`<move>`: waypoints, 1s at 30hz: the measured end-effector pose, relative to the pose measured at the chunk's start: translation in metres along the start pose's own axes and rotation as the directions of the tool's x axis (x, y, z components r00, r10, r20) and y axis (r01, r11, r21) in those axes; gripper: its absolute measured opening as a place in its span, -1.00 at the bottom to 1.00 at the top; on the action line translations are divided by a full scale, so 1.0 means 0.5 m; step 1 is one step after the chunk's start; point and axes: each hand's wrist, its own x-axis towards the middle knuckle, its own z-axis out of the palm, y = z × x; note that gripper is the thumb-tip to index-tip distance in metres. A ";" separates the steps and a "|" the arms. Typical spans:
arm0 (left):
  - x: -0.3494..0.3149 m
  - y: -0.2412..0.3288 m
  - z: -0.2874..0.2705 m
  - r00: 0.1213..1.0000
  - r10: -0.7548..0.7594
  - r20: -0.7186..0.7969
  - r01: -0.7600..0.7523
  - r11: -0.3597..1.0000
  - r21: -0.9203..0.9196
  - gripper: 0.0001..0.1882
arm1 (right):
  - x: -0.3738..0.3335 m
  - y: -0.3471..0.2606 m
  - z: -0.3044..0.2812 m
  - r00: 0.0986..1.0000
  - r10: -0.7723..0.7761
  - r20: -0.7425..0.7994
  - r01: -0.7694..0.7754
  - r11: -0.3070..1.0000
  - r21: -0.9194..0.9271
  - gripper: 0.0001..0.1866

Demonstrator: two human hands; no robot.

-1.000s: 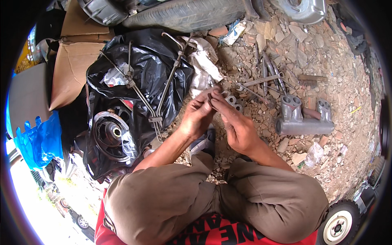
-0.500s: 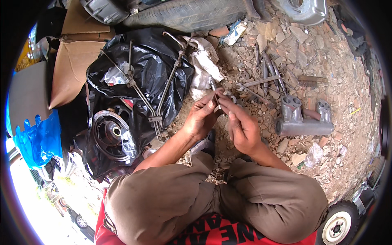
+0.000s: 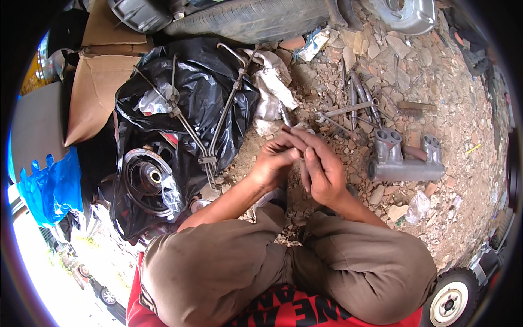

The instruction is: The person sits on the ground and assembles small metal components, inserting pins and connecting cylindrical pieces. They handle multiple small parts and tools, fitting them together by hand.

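Observation:
My left hand point(image 3: 275, 161) and my right hand point(image 3: 325, 171) meet in front of my knees, above the stony ground. The fingers of both are pressed together and overlap at the tips. My left thumb lies across toward the right hand, whose thumb is bent up beside it. Whatever sits between them is covered by the fingers. Just beyond the fingertips shows a slim metal piece point(image 3: 284, 113), beside a dirty white cloth point(image 3: 272, 90); its lower end is hidden by my hands.
On the left, a black plastic bag point(image 3: 190, 71) carries metal rods point(image 3: 190, 128), near a round metal drum point(image 3: 150, 177). To the right lie a wrench point(image 3: 348, 109), several dark metal shafts point(image 3: 362, 92), a brush point(image 3: 417, 106) and a grey metal manifold point(image 3: 406, 169). A tyre point(image 3: 250, 22) lies beyond.
My hands have closed in on each other. The left thumb has come down toward the right hand, and the gap between the fingers, where a thin dark edge showed, is now covered.

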 end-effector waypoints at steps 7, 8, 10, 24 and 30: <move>-0.007 -0.001 0.000 0.999 0.034 0.009 -0.034 0.997 0.072 -0.49 | 0.001 -0.001 -0.003 1.000 0.024 -0.007 -0.023 0.998 0.064 -0.60; 0.005 0.018 0.006 0.996 0.085 0.011 -0.085 0.995 0.053 -0.48 | -0.002 0.001 -0.004 1.000 0.023 0.008 -0.024 0.998 0.063 -0.60; 0.005 0.027 0.015 0.996 0.089 0.002 -0.089 0.994 0.056 -0.49 | -0.008 -0.002 -0.005 1.000 0.014 0.008 -0.015 0.997 0.070 -0.60; 0.017 0.039 0.009 0.991 0.131 0.017 -0.131 0.991 -0.015 -0.50 | -0.005 0.032 -0.013 0.985 -0.170 0.029 0.173 0.976 -0.133 -0.61; 0.004 0.008 -0.006 0.992 0.112 0.064 -0.115 0.993 0.035 -0.55 | -0.007 0.008 -0.011 0.998 -0.050 0.028 0.054 0.985 -0.163 -0.63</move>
